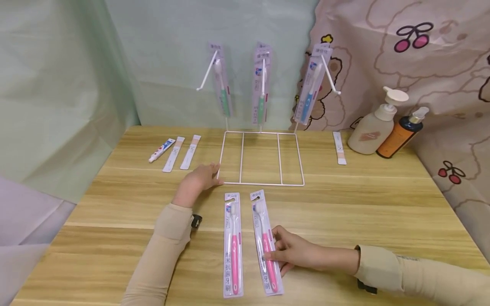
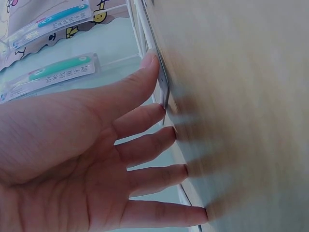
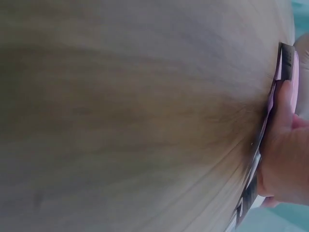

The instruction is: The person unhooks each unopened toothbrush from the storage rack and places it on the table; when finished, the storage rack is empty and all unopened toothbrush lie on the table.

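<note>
Right grip (image 1: 294, 251), perhaps partly beneath toothbrush (image 1: 267, 243)

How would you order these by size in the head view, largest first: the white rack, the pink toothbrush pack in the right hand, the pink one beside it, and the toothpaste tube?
1. White rack
2. Held pink pack and neighbouring pink pack: too alike to rank
3. Toothpaste tube

The toothbrush packs (image 1: 233, 245) look glossy plastic, the tabletop (image 1: 363, 204) smooth wood.
</note>
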Demonstrator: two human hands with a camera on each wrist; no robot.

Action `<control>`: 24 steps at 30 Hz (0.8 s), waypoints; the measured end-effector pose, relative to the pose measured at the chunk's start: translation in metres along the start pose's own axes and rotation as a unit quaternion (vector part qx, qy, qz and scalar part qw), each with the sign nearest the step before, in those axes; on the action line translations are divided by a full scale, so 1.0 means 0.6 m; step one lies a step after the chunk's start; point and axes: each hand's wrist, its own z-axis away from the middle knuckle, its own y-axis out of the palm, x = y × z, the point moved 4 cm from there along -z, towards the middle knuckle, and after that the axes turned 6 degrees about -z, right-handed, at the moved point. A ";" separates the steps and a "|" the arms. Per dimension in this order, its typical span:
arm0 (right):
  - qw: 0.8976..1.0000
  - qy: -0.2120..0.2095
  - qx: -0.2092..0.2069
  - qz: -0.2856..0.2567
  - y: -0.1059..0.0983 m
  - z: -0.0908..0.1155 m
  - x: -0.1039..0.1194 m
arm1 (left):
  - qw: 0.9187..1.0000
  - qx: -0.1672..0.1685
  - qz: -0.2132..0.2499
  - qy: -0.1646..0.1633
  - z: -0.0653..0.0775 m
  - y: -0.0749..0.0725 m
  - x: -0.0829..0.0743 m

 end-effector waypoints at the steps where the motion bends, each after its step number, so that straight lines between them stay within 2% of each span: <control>1: 1.000 0.000 -0.006 0.009 0.002 -0.003 0.001 | 1.000 -0.001 -0.001 0.000 0.000 0.000 0.000; 6: 0.998 0.006 -0.027 0.050 0.012 -0.012 0.003 | 1.000 -0.002 0.002 -0.001 0.001 -0.002 0.002; 12: 0.997 0.010 -0.044 0.061 0.021 -0.015 0.008 | 1.000 -0.002 -0.001 -0.002 0.001 -0.004 0.001; 16: 0.997 0.023 -0.034 0.068 0.023 -0.015 0.011 | 1.000 -0.002 -0.005 -0.001 0.000 -0.003 0.001; 24: 0.992 0.044 -0.014 0.116 0.021 -0.014 0.018 | 1.000 0.003 -0.011 -0.004 -0.005 0.002 0.002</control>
